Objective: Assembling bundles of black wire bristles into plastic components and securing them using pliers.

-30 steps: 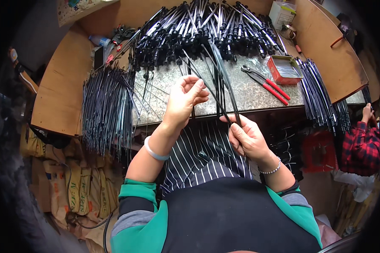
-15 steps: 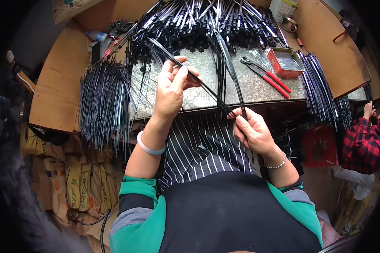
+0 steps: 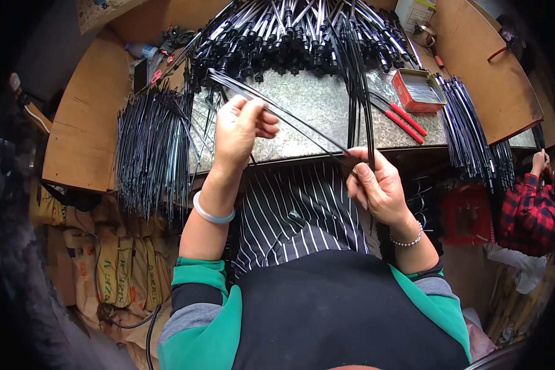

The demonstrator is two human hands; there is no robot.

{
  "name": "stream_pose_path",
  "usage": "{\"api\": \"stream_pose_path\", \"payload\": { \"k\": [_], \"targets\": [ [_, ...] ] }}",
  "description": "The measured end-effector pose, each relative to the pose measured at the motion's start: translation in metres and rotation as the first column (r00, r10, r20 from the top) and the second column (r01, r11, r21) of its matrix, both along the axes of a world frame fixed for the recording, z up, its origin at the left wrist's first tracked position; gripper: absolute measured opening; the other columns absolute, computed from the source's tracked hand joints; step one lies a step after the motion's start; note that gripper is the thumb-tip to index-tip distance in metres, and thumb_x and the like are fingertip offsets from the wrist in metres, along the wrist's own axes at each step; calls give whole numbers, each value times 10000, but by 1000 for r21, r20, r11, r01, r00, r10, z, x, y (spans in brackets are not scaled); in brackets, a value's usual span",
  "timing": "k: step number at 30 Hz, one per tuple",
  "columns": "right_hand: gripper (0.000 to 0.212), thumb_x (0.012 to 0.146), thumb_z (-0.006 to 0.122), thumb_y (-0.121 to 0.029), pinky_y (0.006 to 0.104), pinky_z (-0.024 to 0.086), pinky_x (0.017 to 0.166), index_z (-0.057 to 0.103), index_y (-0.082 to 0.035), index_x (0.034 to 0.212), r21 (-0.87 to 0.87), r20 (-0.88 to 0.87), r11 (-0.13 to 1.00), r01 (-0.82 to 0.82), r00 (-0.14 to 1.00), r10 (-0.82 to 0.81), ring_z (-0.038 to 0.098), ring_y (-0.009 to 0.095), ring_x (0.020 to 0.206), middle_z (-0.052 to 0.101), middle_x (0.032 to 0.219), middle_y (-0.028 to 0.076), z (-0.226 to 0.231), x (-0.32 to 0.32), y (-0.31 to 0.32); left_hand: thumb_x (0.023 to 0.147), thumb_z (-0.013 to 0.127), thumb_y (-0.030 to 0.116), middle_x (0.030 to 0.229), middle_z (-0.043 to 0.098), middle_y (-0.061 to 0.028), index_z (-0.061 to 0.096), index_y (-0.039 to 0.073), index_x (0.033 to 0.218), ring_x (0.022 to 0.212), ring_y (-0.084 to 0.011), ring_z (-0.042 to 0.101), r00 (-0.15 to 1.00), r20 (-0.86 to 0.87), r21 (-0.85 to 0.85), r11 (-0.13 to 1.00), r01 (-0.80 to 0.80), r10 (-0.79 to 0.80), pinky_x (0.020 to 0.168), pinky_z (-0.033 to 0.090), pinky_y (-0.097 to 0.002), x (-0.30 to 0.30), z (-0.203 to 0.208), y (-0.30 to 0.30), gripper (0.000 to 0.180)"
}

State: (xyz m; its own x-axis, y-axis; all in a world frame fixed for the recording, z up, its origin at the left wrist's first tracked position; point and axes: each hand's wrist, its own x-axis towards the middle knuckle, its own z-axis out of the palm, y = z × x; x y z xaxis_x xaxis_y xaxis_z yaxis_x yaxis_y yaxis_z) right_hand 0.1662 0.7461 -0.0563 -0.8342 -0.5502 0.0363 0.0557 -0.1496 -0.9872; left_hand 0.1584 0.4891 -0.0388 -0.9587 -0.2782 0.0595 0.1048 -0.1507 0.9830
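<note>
My left hand (image 3: 236, 131) is raised over the table's front edge, its thumb and forefinger pinched on a few thin black rods (image 3: 306, 131) that look like umbrella ribs. These slant down to my right hand (image 3: 382, 190), whose fingers close round their lower ends. A second bunch of long black rods (image 3: 356, 86) also runs into my right hand and stands up away from me, crossing in front of the pliers. How the rods join inside the right hand is hidden.
A large pile of silver and black shafts (image 3: 271, 40) covers the back of the speckled tabletop (image 3: 290, 98). Rod bundles (image 3: 148, 154) overhang at left, others (image 3: 465, 129) at right. Red-handled pliers (image 3: 404, 126) lie beside a red tin (image 3: 418, 92). A co-worker's checked sleeve (image 3: 527, 213) shows far right.
My left hand has moved left and slightly down, its rods opening into a wider spread. My right hand has shifted a little right; its rod bunch has swung right, over the pliers.
</note>
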Motion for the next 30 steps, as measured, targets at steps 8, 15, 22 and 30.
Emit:
{"api": "stream_pose_path", "payload": {
  "k": [8, 15, 22, 30],
  "targets": [
    [212, 960, 431, -132, 166, 354, 479, 522, 8, 1092, 390, -404, 873, 292, 906, -123, 421, 19, 516, 562, 681, 14, -1, -22, 22, 950, 424, 182, 711, 618, -112, 476, 14, 952, 539, -146, 599, 960, -210, -7, 981, -193, 187, 519, 519, -245, 4, 25, -13, 176],
    [242, 966, 412, -130, 162, 360, 468, 488, 17, 1141, -32, -60, 984, 178, 982, -179, 446, 25, 508, 534, 637, 14, 11, 2, -15, 954, 422, 133, 762, 612, -104, 423, 23, 1143, 593, -144, 608, 954, -219, 0, 978, 208, -203, 555, 521, -242, -3, 21, 47, 219],
    [283, 960, 423, -150, 161, 251, 367, 463, 30, 1175, -218, 15, 964, -155, 987, 162, 315, 18, 417, 387, 538, -27, 15, 8, 1, 643, 812, 245, 1158, 463, -145, 312, 24, 1291, 1104, -197, 462, 748, -662, -663, 424, -617, 51, 889, 403, -304, -7, 30, 35, 848],
    [350, 951, 447, -178, 166, 275, 382, 421, 33, 1229, -208, 147, 939, -273, 941, 306, 343, 29, 438, 409, 559, -17, 33, 19, 4, 720, 697, -51, 1017, 581, -128, 325, 37, 1314, 892, -168, 606, 803, -595, -355, 907, -225, -33, 807, 509, -270, -45, 63, 28, 706]
  ]
}}
